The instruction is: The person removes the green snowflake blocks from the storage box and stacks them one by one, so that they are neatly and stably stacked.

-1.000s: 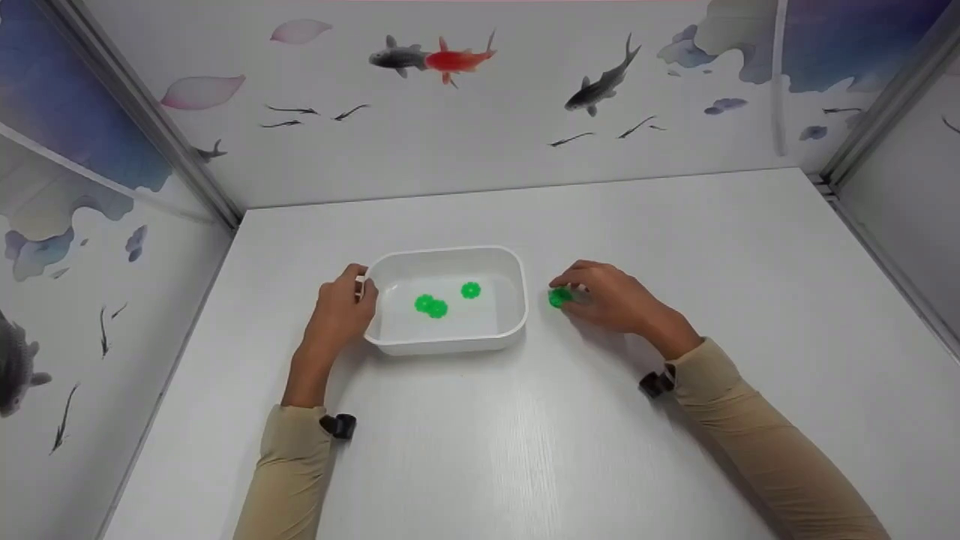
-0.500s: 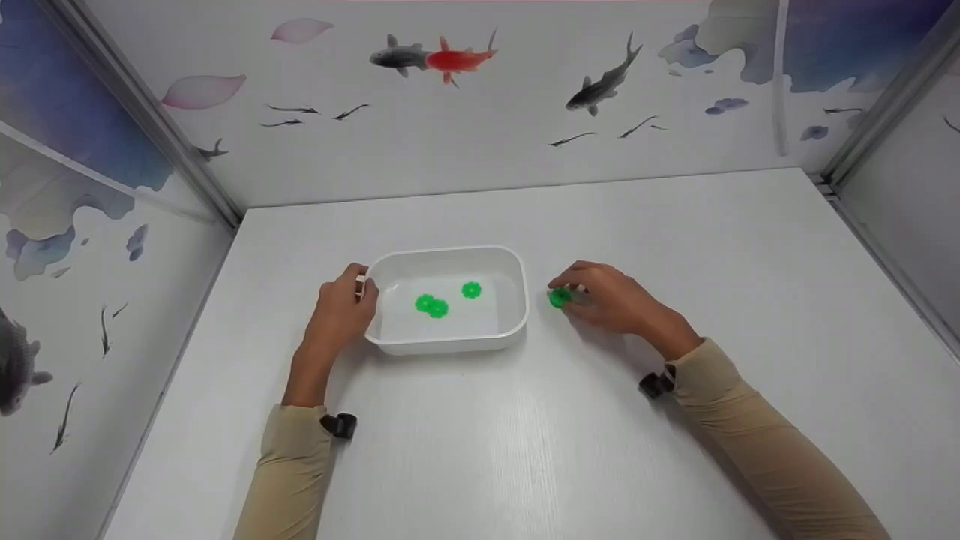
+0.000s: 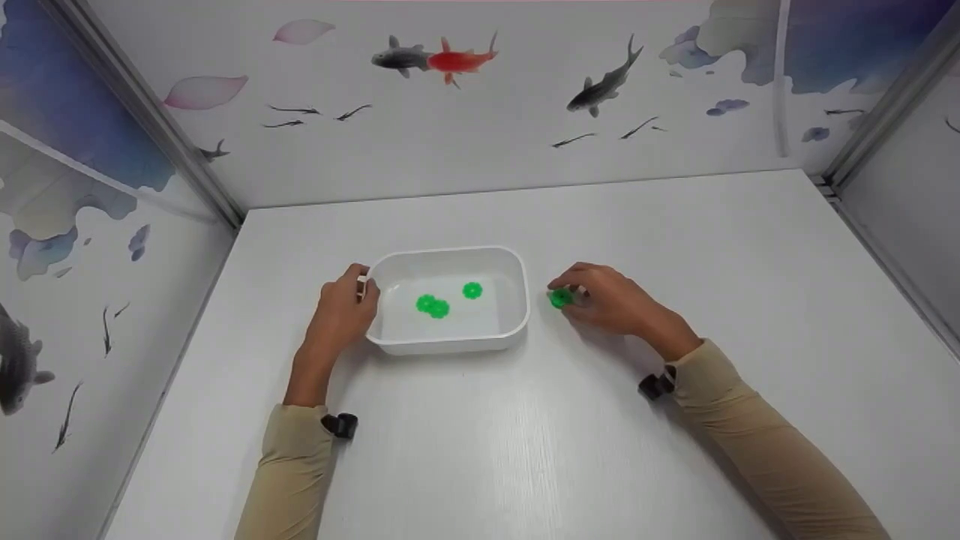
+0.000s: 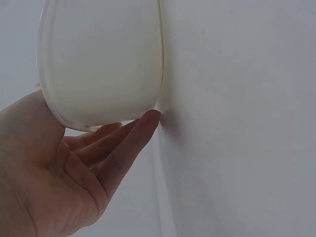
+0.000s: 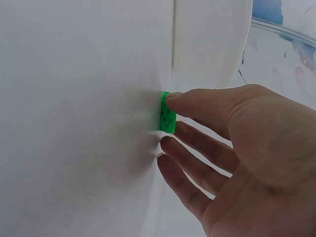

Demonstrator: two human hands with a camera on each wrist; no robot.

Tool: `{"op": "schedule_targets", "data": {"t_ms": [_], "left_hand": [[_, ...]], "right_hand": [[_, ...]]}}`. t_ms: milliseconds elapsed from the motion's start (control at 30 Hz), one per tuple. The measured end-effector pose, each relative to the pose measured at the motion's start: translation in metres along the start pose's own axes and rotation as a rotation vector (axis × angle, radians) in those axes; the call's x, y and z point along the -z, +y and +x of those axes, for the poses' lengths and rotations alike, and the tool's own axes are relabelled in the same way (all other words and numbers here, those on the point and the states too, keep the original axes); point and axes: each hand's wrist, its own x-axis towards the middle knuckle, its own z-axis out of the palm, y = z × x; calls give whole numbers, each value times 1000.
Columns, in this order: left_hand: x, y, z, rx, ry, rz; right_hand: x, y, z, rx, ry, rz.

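A white rectangular tub (image 3: 448, 346) stands on the table. My left hand (image 3: 342, 315) grips its left end; in the left wrist view, the fingers (image 4: 128, 148) lie against the outer wall while the thumb reaches over the rim, its tip hidden. Inside the tub lie two overlapping green flower-shaped pieces (image 3: 433, 306) and a separate green flower-shaped piece (image 3: 472, 290). Right of the tub, my right hand (image 3: 609, 298) pinches another green flower-shaped piece (image 5: 168, 113) between thumb and index finger. That piece stands at the table surface, its ridged side showing in the right wrist view.
The white table (image 3: 465, 450) is bounded by a printed back wall (image 3: 480, 142) with fish pictures and by side panels with metal corner posts (image 3: 150, 105). A gap separates the tub's right rim from the right hand.
Hardly anything moves. The right fingers shift slightly on the green flower-shaped piece; the left hand and the tub stay in place.
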Motion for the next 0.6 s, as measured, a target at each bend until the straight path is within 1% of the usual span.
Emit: {"op": "schedule_targets", "data": {"t_ms": [200, 467, 600], "left_hand": [[1, 0, 0, 5, -2, -1], [0, -1, 1, 10, 0, -8], [-1, -2, 1, 11, 0, -10]], "right_hand": [[0, 0, 1, -17, 0, -2], [0, -1, 1, -6, -6, -14], [0, -2, 1, -21, -2, -3]]}}
